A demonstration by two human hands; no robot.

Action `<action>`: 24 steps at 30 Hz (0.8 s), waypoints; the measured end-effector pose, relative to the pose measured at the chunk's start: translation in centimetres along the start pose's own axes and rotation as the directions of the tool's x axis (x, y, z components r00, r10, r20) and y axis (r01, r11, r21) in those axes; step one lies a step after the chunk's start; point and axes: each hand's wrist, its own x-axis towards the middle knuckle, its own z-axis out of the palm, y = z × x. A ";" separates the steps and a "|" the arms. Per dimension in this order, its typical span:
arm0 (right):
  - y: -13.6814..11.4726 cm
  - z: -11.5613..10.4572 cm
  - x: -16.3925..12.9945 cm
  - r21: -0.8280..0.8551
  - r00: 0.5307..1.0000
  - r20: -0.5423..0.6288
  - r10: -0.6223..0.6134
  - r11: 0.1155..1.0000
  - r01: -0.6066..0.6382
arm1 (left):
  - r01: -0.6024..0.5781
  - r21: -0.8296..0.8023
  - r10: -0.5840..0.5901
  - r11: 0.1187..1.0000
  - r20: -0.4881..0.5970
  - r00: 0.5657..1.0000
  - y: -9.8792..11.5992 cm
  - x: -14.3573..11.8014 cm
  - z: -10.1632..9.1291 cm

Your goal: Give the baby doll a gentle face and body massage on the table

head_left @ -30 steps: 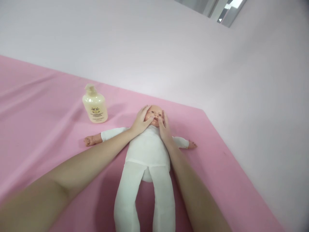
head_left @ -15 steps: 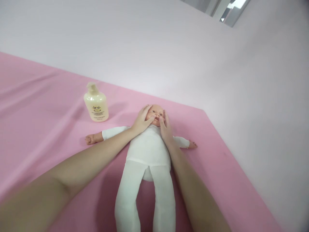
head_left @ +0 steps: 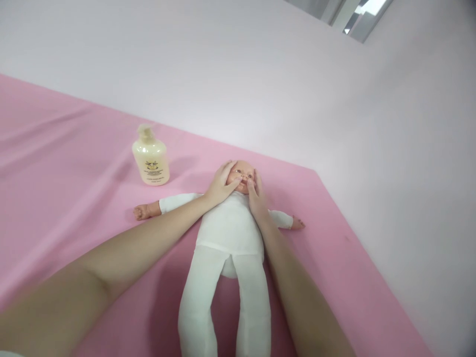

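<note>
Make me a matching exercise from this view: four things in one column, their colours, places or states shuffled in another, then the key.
Column 1
1. Left hand
2. Doll
3. Pump bottle
4. Cloth

Column 2
A. Pale yellow, standing upright
B. Pink and creased, spread under the other things
C. Lying on its back in white, arms stretched out to the sides
D. Touching the side of the doll's head nearer the bottle

Right pairs: 1-D, 2-C, 3-A, 4-B
</note>
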 end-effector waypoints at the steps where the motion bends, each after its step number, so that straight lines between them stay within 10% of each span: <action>1: 0.0 0.0 0.0 0.000 1.000 -0.001 0.002 1.000 -0.002 | -0.004 0.001 0.004 1.000 0.000 1.000 0.0 0.0 0.0; 24: -0.2 -0.2 -0.1 -0.005 1.000 0.000 0.013 1.000 -0.013 | -0.026 0.009 0.026 1.000 -0.007 1.000 0.3 0.1 0.0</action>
